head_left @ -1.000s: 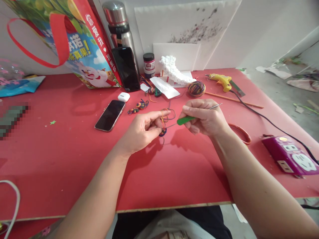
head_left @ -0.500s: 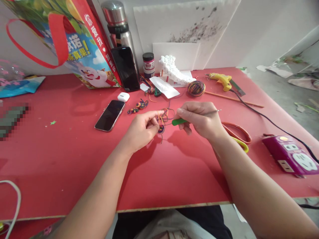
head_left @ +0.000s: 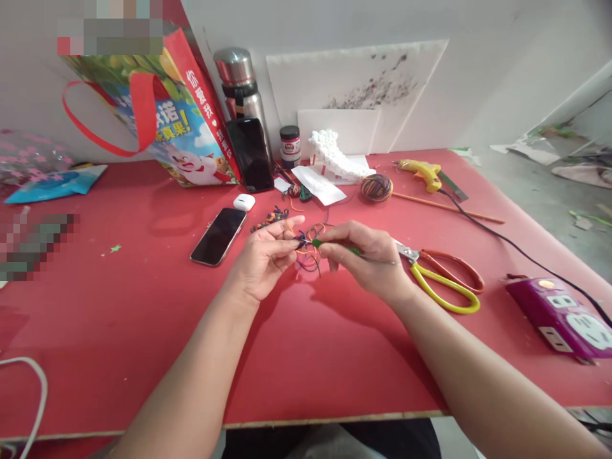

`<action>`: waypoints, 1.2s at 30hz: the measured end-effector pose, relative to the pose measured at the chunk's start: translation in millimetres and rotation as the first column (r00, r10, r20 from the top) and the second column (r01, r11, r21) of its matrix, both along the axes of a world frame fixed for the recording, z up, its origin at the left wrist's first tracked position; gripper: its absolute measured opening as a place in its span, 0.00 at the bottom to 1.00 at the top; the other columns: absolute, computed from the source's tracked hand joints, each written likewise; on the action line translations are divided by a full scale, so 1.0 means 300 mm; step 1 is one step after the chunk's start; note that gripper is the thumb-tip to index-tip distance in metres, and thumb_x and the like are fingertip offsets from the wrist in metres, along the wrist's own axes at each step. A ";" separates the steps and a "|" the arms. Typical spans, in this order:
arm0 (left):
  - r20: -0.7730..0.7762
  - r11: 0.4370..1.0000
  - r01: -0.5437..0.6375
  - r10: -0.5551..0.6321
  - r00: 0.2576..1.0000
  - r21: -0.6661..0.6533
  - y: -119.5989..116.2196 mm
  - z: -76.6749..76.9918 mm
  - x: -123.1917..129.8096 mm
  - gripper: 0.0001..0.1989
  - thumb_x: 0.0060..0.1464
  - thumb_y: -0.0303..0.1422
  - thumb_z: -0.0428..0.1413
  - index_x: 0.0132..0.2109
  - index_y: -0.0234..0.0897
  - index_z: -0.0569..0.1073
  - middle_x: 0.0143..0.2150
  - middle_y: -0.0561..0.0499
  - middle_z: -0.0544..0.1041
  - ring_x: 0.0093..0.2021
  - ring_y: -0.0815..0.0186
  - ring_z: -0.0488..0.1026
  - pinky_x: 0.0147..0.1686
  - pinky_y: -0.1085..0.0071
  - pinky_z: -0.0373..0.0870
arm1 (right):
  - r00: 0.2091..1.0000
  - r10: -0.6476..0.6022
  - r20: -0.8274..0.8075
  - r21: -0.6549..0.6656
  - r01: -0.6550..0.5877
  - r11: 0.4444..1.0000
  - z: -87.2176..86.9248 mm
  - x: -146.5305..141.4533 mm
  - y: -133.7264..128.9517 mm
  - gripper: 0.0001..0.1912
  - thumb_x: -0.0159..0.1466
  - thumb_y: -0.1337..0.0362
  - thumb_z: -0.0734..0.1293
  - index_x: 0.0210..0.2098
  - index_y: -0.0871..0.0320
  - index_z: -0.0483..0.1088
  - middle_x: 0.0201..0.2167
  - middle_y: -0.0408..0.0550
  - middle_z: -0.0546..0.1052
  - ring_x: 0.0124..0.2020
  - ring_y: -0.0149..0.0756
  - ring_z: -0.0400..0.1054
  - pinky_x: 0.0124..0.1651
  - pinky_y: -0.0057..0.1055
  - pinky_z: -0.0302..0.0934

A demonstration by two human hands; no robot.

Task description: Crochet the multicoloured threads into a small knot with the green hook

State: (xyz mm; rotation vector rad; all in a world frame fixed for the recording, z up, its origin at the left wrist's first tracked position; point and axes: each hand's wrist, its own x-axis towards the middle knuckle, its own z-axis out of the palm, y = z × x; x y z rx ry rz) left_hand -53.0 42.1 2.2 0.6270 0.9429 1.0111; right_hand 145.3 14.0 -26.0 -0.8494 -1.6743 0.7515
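Note:
Between thumb and fingers, my left hand (head_left: 268,255) pinches a small piece of multicoloured crochet yarn work (head_left: 302,242), with loose orange, purple and dark strands looping around it. My right hand (head_left: 366,255) is closed on a crochet hook (head_left: 351,250) with a green grip. The hook's thin metal tip points left and meets the yarn at my left fingertips; whether a loop sits on it is too small to tell. Behind my left hand lies a strip of finished multicoloured crochet (head_left: 275,218), partly hidden by my fingers. A ball of variegated yarn (head_left: 377,188) rests farther back.
Scissors (head_left: 444,277) with red and yellow handles lie right of my right hand. A phone (head_left: 218,236) and white earbud case (head_left: 244,202) are at left. Behind stand another phone (head_left: 250,154), a flask (head_left: 236,67) and a bag (head_left: 191,127). A glue gun (head_left: 423,172) and purple power strip (head_left: 559,315) sit right.
My right hand has moved left and turned the hook, bringing its tip to the yarn in my left hand. The scissors are more exposed. The whole view has shifted slightly.

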 end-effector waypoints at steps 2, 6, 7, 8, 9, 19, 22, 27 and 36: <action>0.048 0.999 -0.029 0.030 0.998 -0.035 0.003 0.001 0.001 0.21 0.40 0.16 0.67 0.45 0.25 0.86 0.25 0.56 0.71 0.21 0.78 0.59 0.22 0.79 0.55 | 0.989 -0.036 0.141 0.235 0.002 0.972 -0.029 -0.010 0.004 0.06 0.76 0.61 0.71 0.48 0.57 0.77 0.36 0.48 0.83 0.30 0.33 0.78 0.35 0.29 0.74; 0.072 0.991 -0.074 0.082 0.994 -0.107 0.002 0.011 0.022 0.17 0.44 0.13 0.62 0.43 0.23 0.85 0.21 0.57 0.68 0.20 0.78 0.55 0.21 0.79 0.53 | 0.923 -0.209 0.324 0.554 -0.005 0.833 -0.078 -0.037 0.014 0.11 0.77 0.69 0.65 0.58 0.59 0.73 0.41 0.55 0.81 0.39 0.40 0.78 0.41 0.34 0.76; 0.069 0.988 -0.095 0.104 0.992 -0.120 -0.001 0.015 0.029 0.17 0.45 0.13 0.62 0.44 0.23 0.85 0.21 0.56 0.68 0.20 0.78 0.56 0.22 0.79 0.54 | 0.907 -0.246 0.343 0.591 -0.005 0.807 -0.087 -0.044 0.017 0.13 0.77 0.70 0.65 0.59 0.59 0.71 0.41 0.55 0.81 0.39 0.41 0.77 0.41 0.35 0.75; 0.064 0.985 -0.119 0.128 0.990 -0.126 -0.004 0.020 0.035 0.18 0.45 0.12 0.61 0.44 0.23 0.85 0.22 0.56 0.69 0.21 0.78 0.56 0.22 0.79 0.54 | 0.893 -0.278 0.353 0.620 -0.001 0.784 -0.093 -0.050 0.020 0.14 0.77 0.70 0.65 0.61 0.60 0.71 0.41 0.55 0.80 0.38 0.42 0.76 0.40 0.35 0.75; 0.063 0.982 -0.142 0.150 0.987 -0.128 -0.008 0.025 0.040 0.18 0.45 0.12 0.61 0.44 0.23 0.85 0.23 0.55 0.70 0.21 0.77 0.56 0.22 0.79 0.54 | 0.883 -0.308 0.353 0.647 0.007 0.762 -0.098 -0.056 0.023 0.15 0.77 0.71 0.64 0.61 0.61 0.70 0.40 0.55 0.80 0.38 0.42 0.75 0.39 0.35 0.74; -0.074 0.962 -0.207 0.223 0.972 0.179 -0.025 -0.006 0.046 0.20 0.43 0.19 0.66 0.46 0.33 0.87 0.27 0.57 0.73 0.26 0.75 0.67 0.29 0.77 0.64 | 0.804 -0.479 0.353 0.706 0.107 0.700 -0.083 -0.101 0.002 0.10 0.77 0.71 0.63 0.57 0.63 0.69 0.39 0.56 0.80 0.34 0.42 0.73 0.34 0.36 0.72; -0.174 0.921 -0.175 0.247 0.953 0.347 -0.032 -0.019 0.045 0.22 0.43 0.20 0.66 0.48 0.36 0.88 0.28 0.57 0.73 0.29 0.74 0.68 0.32 0.76 0.66 | 0.832 -0.431 0.350 0.664 0.104 0.740 -0.077 -0.100 -0.010 0.10 0.77 0.71 0.64 0.57 0.63 0.69 0.40 0.57 0.80 0.35 0.42 0.74 0.36 0.35 0.72; -0.323 0.876 -0.093 0.270 0.907 0.472 -0.045 -0.019 0.043 0.24 0.48 0.22 0.65 0.52 0.38 0.88 0.30 0.56 0.72 0.30 0.72 0.65 0.30 0.73 0.61 | 0.877 -0.366 0.311 0.612 0.110 0.783 -0.066 -0.090 -0.024 0.15 0.77 0.71 0.64 0.61 0.61 0.68 0.40 0.56 0.80 0.37 0.42 0.75 0.37 0.35 0.73; -0.351 0.855 -0.091 0.304 0.886 0.511 -0.040 -0.009 0.030 0.21 0.48 0.20 0.66 0.50 0.39 0.88 0.31 0.55 0.72 0.31 0.69 0.64 0.33 0.70 0.61 | 0.883 -0.360 0.301 0.568 0.138 0.812 -0.023 -0.078 -0.057 0.11 0.76 0.71 0.66 0.56 0.58 0.72 0.37 0.54 0.82 0.33 0.40 0.76 0.34 0.33 0.71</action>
